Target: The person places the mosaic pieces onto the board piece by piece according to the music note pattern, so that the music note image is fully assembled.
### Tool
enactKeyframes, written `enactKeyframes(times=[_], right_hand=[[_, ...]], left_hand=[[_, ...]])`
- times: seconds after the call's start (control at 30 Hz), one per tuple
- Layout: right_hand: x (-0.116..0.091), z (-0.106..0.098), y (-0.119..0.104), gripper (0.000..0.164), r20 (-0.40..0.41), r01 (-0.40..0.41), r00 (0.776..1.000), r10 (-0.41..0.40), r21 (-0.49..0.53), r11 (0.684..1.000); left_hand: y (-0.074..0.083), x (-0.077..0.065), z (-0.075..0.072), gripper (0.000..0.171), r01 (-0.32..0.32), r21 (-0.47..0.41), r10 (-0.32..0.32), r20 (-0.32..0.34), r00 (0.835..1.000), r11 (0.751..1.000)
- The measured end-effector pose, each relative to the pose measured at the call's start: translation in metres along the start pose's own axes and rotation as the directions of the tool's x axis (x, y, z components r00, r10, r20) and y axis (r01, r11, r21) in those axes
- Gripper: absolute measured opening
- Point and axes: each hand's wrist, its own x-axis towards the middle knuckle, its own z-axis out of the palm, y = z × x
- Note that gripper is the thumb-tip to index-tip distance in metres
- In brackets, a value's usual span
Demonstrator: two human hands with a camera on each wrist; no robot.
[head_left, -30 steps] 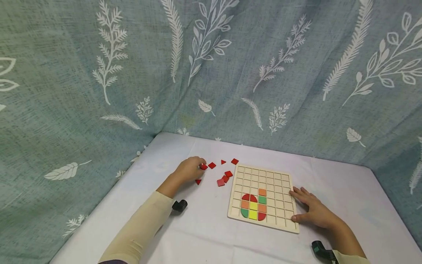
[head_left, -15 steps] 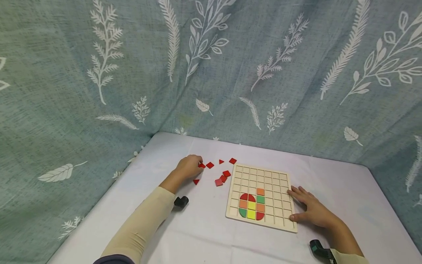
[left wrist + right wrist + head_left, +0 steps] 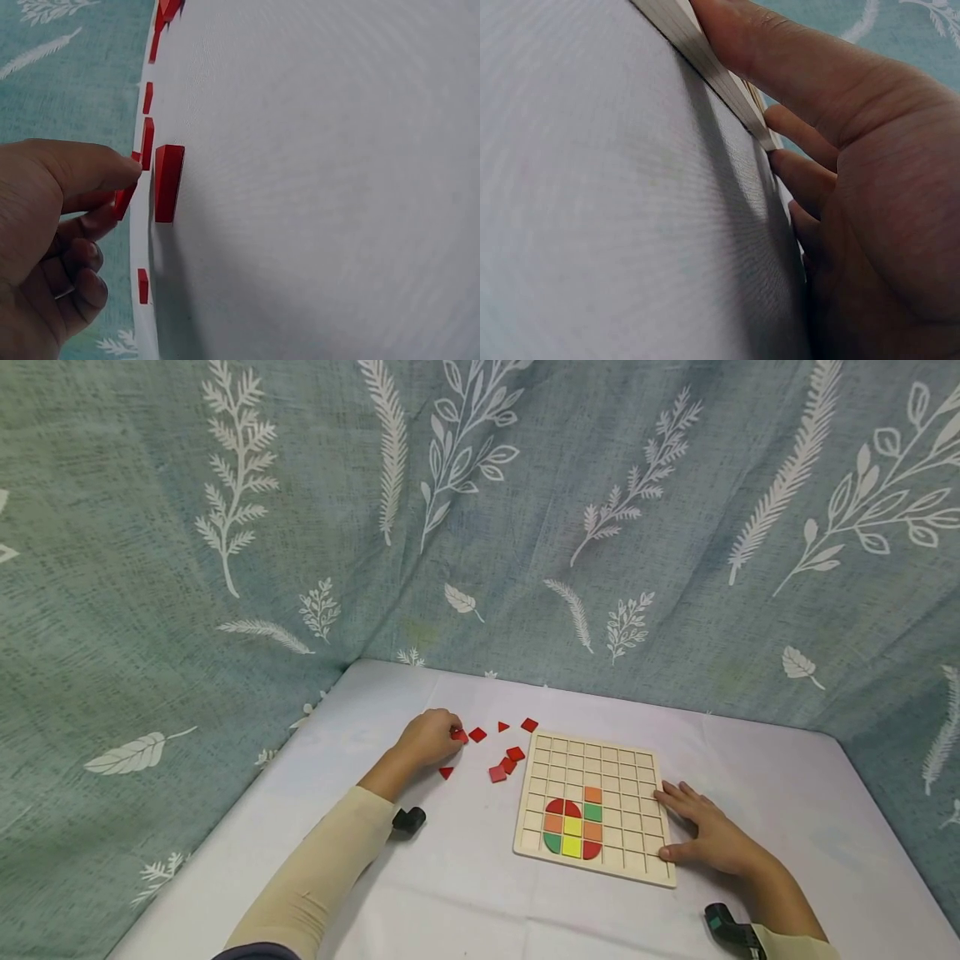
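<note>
One red piece [image 3: 127,195] is pinched between the thumb and finger of my left hand [image 3: 427,737], at the far left of the white tablecloth [image 3: 450,877], with a small red triangle [image 3: 446,772] near that hand and other red pieces [image 3: 515,753] scattered toward the wooden board [image 3: 630,785]. Green, yellow, orange and red shapes [image 3: 572,826] fill some of its near left squares, and my right hand [image 3: 708,832], fingers spread, touches its right edge. A leafy curtain [image 3: 540,527] hangs behind.

Beige sleeves [image 3: 322,868] (black wrist cameras [image 3: 409,821])
</note>
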Motion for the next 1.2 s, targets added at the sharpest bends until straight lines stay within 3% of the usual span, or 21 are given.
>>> enactKeyframes(times=[0.2, 0.5, 0.77, 1.0, 1.2], right_hand=[[0.000, 0.000, 0.001, 0.097, -0.001, 0.007, 1.000, -0.007, 0.008, 1.000], [0.000, -0.001, 0.001, 0.098, -0.004, 0.021, 1.000, -0.021, 0.014, 1.000], [0.000, 0.000, 0.001, 0.097, -0.006, 0.026, 1.000, -0.026, 0.009, 1.000], [-0.001, -0.001, 0.000, 0.097, -0.012, 0.032, 0.999, -0.032, 0.016, 0.999], [-0.001, -0.001, 0.001, 0.096, -0.004, 0.030, 1.000, -0.030, 0.026, 0.999]], left_hand=[[0.002, -0.001, 0.002, 0.016, -0.031, -0.016, 0.030, -0.024, 0.999, 0.999], [0.013, -0.001, 0.001, 0.022, -0.112, -0.030, 0.111, -0.031, 0.993, 0.993], [0.036, 0.003, 0.001, 0.018, -0.174, -0.025, 0.173, -0.031, 0.984, 0.984], [0.063, 0.009, -0.002, 0.020, -0.270, -0.026, 0.270, -0.008, 0.963, 0.962], [0.085, 0.015, 0.003, 0.019, -0.296, -0.046, 0.298, 0.027, 0.954, 0.954]])
